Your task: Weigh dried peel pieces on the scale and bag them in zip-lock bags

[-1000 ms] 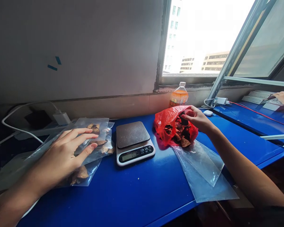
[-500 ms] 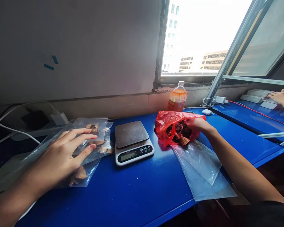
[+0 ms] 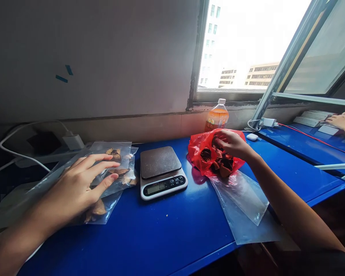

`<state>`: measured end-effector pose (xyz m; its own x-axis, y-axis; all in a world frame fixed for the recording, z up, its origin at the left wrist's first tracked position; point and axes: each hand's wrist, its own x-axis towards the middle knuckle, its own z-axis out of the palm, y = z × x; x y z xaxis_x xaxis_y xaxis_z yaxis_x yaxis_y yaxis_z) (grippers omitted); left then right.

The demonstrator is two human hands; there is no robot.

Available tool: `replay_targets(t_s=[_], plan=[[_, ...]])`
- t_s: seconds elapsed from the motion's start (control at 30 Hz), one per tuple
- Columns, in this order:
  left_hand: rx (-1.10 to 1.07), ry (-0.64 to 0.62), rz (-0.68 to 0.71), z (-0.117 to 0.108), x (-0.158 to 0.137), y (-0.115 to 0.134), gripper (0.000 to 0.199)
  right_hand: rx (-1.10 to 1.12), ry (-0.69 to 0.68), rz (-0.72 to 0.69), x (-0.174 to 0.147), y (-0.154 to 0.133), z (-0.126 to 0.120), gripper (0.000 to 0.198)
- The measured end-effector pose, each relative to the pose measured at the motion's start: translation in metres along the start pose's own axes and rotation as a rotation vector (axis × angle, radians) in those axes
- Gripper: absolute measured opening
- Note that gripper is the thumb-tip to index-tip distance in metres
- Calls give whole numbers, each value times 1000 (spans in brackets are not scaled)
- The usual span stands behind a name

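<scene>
My left hand (image 3: 79,186) is spread, palm down, over several clear plastic bags (image 3: 110,211) holding brown dried chunks (image 3: 99,209). Its fingers are apart and grip nothing; whether the palm touches the bags I cannot tell. On the right, a crumpled red plastic bag (image 3: 197,153) lies open towards me with dark reddish-brown dried pieces (image 3: 225,170) inside. My right hand (image 3: 231,143) has its fingers curled over the bag's upper rim, closed on the red plastic; the fingertips are partly hidden. Between my hands stands a digital kitchen scale (image 3: 161,166) with a bare weighing plate.
Flat clear bags (image 3: 247,214) stick out from under the red bag, over the table's front edge. Behind it stands an orange drink bottle (image 3: 218,115). A white earbud case (image 3: 252,137) and cables lie near the window. Another person's hand (image 3: 340,122) is at far right.
My right hand has risen out of the red bag's mouth to its upper rim, and the bag's shape has shifted. My left hand has stayed over the clear bags.
</scene>
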<state>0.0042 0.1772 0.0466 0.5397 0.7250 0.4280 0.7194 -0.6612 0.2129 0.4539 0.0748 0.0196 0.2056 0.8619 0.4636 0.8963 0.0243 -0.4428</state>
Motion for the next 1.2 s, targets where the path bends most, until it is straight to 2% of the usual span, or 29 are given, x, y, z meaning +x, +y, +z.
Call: replay_targets(t_s=[0.1,0.2,0.3,0.43,0.57,0.77,0.9,1.07,1.13,1.2], plan=[[10,-3,18,1,-1,-3,45,101,-136,-21,-4,-11,11,21],[20,-9,40,3,-2,-7,44,106,-214,-27,-7,-12,21,16],[22,12,56,6,-3,-9,43,97,-242,-47,-8,-10,26,11],[25,1,37,5,-3,-7,44,114,-222,-69,-6,-10,24,14],[7,-7,28,1,-2,-3,45,180,-183,-66,-7,-9,15,19],[-23,17,54,1,-4,-4,44,554,-169,39,-17,-1,-16,32],[-18,-9,97,4,-7,-6,42,517,-160,119,-28,-1,-44,39],[-27,-36,127,2,-7,-2,44,520,-84,38,-37,-30,-63,34],[-26,-35,121,0,-6,0,44,475,-157,-67,-31,-55,-57,30],[-12,-34,122,-1,-7,2,43,339,-299,-224,-20,-84,-41,27]])
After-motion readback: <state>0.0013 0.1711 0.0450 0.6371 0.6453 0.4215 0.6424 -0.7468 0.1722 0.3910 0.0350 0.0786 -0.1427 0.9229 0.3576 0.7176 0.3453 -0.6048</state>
